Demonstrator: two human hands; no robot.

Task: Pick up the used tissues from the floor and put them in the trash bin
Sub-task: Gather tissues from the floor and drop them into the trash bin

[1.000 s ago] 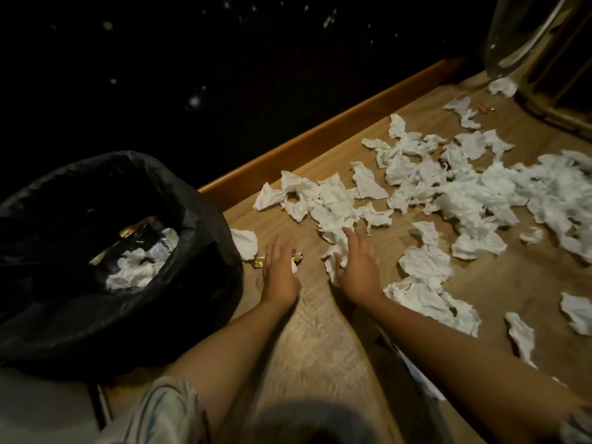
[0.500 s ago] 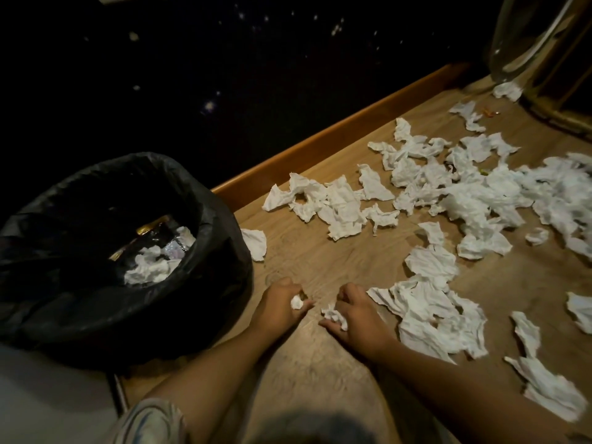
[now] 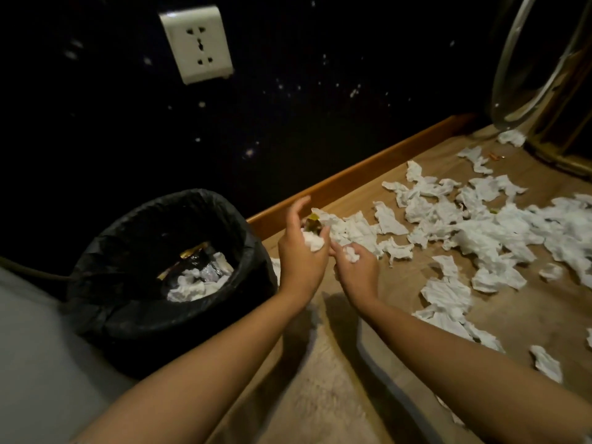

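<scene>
Several crumpled white tissues (image 3: 474, 232) lie scattered over the wooden floor to the right. A round trash bin (image 3: 112, 283) with a black liner stands at the left; tissues and a foil wrapper lie inside it. My left hand (image 3: 301, 251) is raised above the floor just right of the bin, holding a wad of tissue (image 3: 314, 242) and a small dark-and-yellow scrap. My right hand (image 3: 357, 267) is beside it, fingers curled around a small balled tissue (image 3: 351, 254).
A wooden baseboard (image 3: 368, 174) runs along a dark wall with a white wall socket (image 3: 197, 43). A glass vessel on a wooden stand (image 3: 544, 68) is at the far right. A pale furry rug (image 3: 320, 395) lies under my forearms.
Both hands lifted off the floor with the tissue bits they gathered and moved up and left, closer to the bin. The view tilted upward, bringing the wall socket into sight.
</scene>
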